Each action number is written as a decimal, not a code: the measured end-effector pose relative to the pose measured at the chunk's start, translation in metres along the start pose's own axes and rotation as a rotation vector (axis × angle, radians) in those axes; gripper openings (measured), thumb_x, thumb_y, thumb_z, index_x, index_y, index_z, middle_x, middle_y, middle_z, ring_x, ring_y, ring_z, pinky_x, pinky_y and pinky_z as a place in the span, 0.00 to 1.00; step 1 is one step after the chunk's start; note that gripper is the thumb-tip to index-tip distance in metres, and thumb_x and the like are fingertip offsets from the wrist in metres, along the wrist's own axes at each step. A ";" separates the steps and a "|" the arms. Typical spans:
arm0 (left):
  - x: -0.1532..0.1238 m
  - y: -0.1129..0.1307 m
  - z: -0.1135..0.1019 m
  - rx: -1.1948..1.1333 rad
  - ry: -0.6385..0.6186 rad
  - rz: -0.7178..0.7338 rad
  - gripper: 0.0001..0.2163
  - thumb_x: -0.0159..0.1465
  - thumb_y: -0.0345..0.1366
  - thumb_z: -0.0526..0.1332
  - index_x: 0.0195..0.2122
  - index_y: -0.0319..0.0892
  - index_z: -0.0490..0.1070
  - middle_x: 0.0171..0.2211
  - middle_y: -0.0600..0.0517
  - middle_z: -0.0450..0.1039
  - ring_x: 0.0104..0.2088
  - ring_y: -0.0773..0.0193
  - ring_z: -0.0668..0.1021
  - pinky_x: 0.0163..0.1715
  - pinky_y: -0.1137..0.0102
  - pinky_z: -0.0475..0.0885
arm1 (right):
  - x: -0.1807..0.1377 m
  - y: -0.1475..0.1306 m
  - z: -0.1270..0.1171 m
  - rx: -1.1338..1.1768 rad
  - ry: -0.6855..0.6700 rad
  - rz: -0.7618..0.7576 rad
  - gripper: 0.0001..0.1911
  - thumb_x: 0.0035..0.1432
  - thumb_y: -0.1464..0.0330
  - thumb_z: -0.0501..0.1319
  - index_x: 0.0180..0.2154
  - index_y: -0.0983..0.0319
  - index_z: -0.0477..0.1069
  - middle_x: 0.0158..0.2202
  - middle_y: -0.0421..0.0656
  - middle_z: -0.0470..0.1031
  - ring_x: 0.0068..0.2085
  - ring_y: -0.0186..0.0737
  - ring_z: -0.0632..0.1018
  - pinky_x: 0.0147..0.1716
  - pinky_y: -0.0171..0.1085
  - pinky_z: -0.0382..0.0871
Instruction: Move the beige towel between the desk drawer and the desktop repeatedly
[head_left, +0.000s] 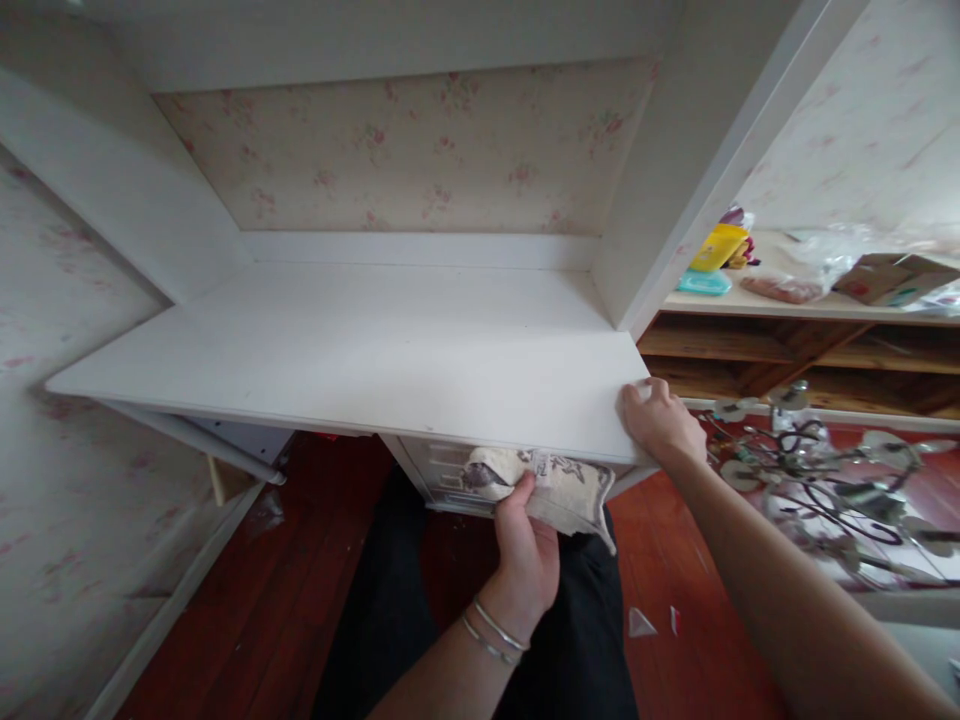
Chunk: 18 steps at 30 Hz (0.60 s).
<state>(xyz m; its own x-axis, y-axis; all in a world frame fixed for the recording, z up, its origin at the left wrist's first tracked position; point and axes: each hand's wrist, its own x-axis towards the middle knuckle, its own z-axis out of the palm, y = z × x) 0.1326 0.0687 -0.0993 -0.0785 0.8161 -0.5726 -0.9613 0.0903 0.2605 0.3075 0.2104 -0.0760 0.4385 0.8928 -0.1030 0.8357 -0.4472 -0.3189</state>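
Note:
My left hand, with two bangles on its wrist, is closed on a folded cream cloth with dark print and a dark edge. The cloth is just below the front edge of a white desk, before its drawer front. My right hand rests at the right front corner of the desktop, its fingers curled against the corner. Part of its grip is hidden from view.
White side panels rise from the desk. At right, a wooden shelf bears a yellow container, a plastic bag and a cardboard box. A metal chandelier lies near my right arm. Scraps lie on the red floor.

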 end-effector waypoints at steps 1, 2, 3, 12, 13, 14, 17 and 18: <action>0.000 -0.005 0.001 -0.007 -0.003 -0.033 0.16 0.64 0.29 0.59 0.52 0.37 0.75 0.51 0.42 0.79 0.52 0.54 0.80 0.55 0.60 0.75 | 0.000 0.000 0.000 0.001 0.000 -0.002 0.35 0.66 0.48 0.41 0.65 0.60 0.60 0.57 0.61 0.70 0.56 0.67 0.73 0.53 0.60 0.66; 0.001 -0.011 0.001 -0.011 -0.006 -0.064 0.15 0.64 0.29 0.59 0.51 0.36 0.76 0.50 0.41 0.79 0.51 0.54 0.80 0.55 0.61 0.75 | 0.001 0.000 0.001 0.002 0.001 -0.002 0.36 0.66 0.47 0.41 0.65 0.60 0.60 0.57 0.61 0.70 0.56 0.67 0.73 0.53 0.60 0.66; 0.001 -0.016 0.001 -0.011 -0.012 -0.090 0.14 0.64 0.30 0.60 0.50 0.36 0.76 0.49 0.41 0.79 0.51 0.54 0.81 0.54 0.62 0.75 | 0.001 0.000 0.001 0.004 0.003 -0.001 0.36 0.66 0.47 0.42 0.65 0.60 0.60 0.57 0.60 0.70 0.56 0.66 0.73 0.53 0.60 0.67; 0.019 -0.069 -0.019 -0.024 0.000 -0.147 0.12 0.66 0.32 0.61 0.49 0.37 0.75 0.45 0.42 0.81 0.48 0.58 0.82 0.52 0.66 0.77 | 0.001 0.002 0.002 0.017 0.007 0.006 0.33 0.66 0.48 0.43 0.65 0.57 0.60 0.57 0.59 0.70 0.56 0.67 0.73 0.53 0.61 0.66; 0.021 -0.073 -0.023 -0.021 -0.001 -0.146 0.13 0.65 0.32 0.62 0.50 0.37 0.75 0.46 0.42 0.80 0.49 0.57 0.82 0.52 0.65 0.76 | 0.001 0.002 0.002 0.018 0.006 0.007 0.33 0.66 0.48 0.43 0.64 0.57 0.61 0.57 0.59 0.70 0.56 0.68 0.73 0.53 0.61 0.66; 0.024 -0.076 -0.028 -0.018 0.004 -0.149 0.13 0.65 0.32 0.62 0.51 0.37 0.74 0.47 0.42 0.80 0.49 0.57 0.82 0.53 0.64 0.76 | 0.001 0.003 0.002 0.018 0.004 0.008 0.33 0.66 0.48 0.43 0.64 0.57 0.61 0.57 0.58 0.70 0.56 0.68 0.73 0.53 0.61 0.66; 0.036 -0.080 -0.044 -0.003 0.037 -0.165 0.14 0.66 0.35 0.61 0.52 0.35 0.73 0.48 0.39 0.79 0.48 0.56 0.82 0.52 0.63 0.77 | 0.001 0.003 0.002 0.017 0.009 0.004 0.34 0.66 0.47 0.42 0.64 0.57 0.61 0.57 0.58 0.70 0.56 0.68 0.73 0.53 0.60 0.67; 0.041 -0.080 -0.050 0.008 0.050 -0.164 0.15 0.67 0.35 0.61 0.52 0.35 0.73 0.48 0.39 0.79 0.48 0.56 0.82 0.51 0.64 0.77 | 0.001 0.002 0.002 0.017 0.009 0.005 0.34 0.66 0.47 0.42 0.64 0.57 0.61 0.57 0.59 0.70 0.56 0.67 0.73 0.53 0.60 0.66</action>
<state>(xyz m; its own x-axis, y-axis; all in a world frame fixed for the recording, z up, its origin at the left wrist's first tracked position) 0.1929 0.0665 -0.1828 0.0665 0.7608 -0.6456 -0.9602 0.2246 0.1659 0.3093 0.2104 -0.0786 0.4455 0.8901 -0.0957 0.8278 -0.4503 -0.3346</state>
